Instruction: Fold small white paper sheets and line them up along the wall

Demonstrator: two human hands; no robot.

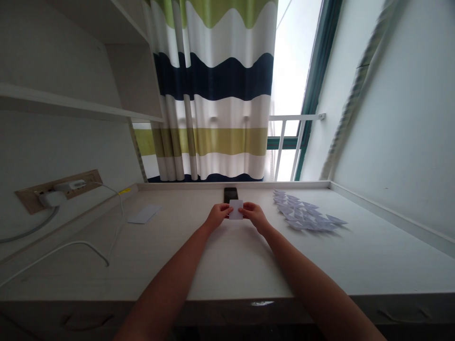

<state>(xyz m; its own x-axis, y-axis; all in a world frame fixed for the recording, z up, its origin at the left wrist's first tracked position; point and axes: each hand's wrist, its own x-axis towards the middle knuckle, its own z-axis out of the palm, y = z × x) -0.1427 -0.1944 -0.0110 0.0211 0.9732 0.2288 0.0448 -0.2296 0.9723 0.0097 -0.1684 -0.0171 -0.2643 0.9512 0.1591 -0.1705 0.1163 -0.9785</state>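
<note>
We have one small white sheet held up mid-desk, just on our side of the black phone. Left hand pinches its left edge, right hand its right; hands apart, paper between. Our read: the folded paper pieces at right are done. Remaining: this sheet, folds unclear, plus the flat paper at left, count unclear.
</note>
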